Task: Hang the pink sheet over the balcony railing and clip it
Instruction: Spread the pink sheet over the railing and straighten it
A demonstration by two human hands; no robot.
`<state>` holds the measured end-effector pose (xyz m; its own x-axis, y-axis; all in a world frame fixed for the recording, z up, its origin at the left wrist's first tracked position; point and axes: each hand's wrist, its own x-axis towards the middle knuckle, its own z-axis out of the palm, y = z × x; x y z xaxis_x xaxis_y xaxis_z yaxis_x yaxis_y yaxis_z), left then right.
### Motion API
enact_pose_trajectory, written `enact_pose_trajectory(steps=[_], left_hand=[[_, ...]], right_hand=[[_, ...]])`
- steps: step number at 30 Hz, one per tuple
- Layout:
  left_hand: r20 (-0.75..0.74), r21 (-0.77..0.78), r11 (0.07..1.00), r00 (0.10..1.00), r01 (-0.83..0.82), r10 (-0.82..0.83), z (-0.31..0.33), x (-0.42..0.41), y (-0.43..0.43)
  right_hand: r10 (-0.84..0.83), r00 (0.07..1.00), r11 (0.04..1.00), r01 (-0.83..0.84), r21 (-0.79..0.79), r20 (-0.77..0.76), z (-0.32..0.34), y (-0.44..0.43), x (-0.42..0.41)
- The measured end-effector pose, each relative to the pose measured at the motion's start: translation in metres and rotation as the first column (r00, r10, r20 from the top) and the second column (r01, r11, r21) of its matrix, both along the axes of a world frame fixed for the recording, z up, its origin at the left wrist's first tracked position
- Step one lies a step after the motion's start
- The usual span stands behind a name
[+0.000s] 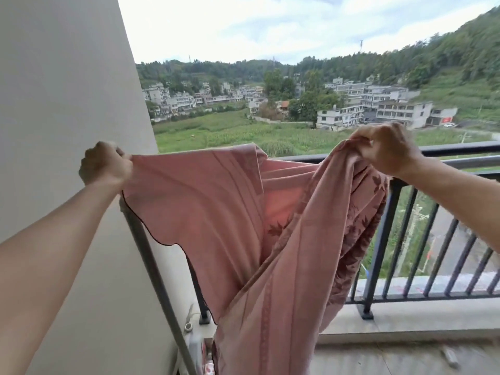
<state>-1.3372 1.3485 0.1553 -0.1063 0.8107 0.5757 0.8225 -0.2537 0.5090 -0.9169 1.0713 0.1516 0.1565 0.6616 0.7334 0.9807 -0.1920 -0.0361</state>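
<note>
You're partway through hanging the pink sheet (216,207): it is reaching the railing (460,151) but not yet spread or clipped

Your left hand (104,163) is gripping one edge in a closed fist beside the wall (67,90), and your right hand (387,150) is pinching a bunched fold above the top rail. Between them the sheet is sagging, mostly hanging inside toward the floor. It is looking thin, with a darker leaf print and a dark scalloped hem. No clip is showing, so draping and clipping are, I judge, left to do
</note>
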Motion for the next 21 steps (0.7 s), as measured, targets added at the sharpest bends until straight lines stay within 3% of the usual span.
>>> enact_pose_trajectory(steps=[2, 5, 7, 8, 10, 12, 14, 16, 21], left_hand=[[-0.138, -0.067, 0.997, 0.990, 0.023, -0.032, -0.010, 0.006, -0.007], [-0.294, -0.019, 0.983, 0.938, 0.185, -0.182, -0.026, 0.047, -0.036], [-0.314, 0.049, 0.935, 0.894, 0.351, -0.319, -0.034, 0.080, -0.064], [-0.321, 0.076, 0.895, 0.861, 0.440, -0.395, -0.040, 0.096, -0.079], [-0.348, 0.088, 0.796, 0.767, 0.599, -0.539, -0.050, 0.131, -0.108], [-0.386, 0.037, 0.712, 0.667, 0.701, -0.637, -0.058, 0.167, -0.132], [-0.434, -0.051, 0.691, 0.607, 0.721, -0.666, -0.065, 0.194, -0.144], [-0.493, -0.104, 0.725, 0.598, 0.681, -0.632, -0.072, 0.207, -0.143], [-0.563, -0.064, 0.764, 0.609, 0.642, -0.559, -0.086, 0.208, -0.126]], right_hand=[[0.067, 0.996, 0.988, -0.076, -0.133, -0.066, -0.010, 0.008, -0.029], [0.134, 0.965, 0.926, -0.204, -0.318, -0.227, -0.030, 0.018, -0.074], [0.100, 0.936, 0.963, -0.176, -0.204, -0.337, -0.036, 0.017, -0.080], [0.018, 0.937, 0.988, -0.070, -0.136, -0.348, -0.037, 0.014, -0.078], [-0.271, 0.918, 0.962, 0.247, -0.118, -0.289, -0.035, 0.007, -0.068], [-0.439, 0.875, 0.892, 0.398, -0.214, -0.205, -0.034, 0.005, -0.066], [-0.452, 0.883, 0.872, 0.409, -0.268, -0.125, -0.037, 0.010, -0.069], [-0.428, 0.898, 0.881, 0.389, -0.270, -0.103, -0.036, 0.011, -0.066], [-0.300, 0.954, 0.937, 0.290, -0.197, -0.025, -0.026, -0.001, -0.029]])
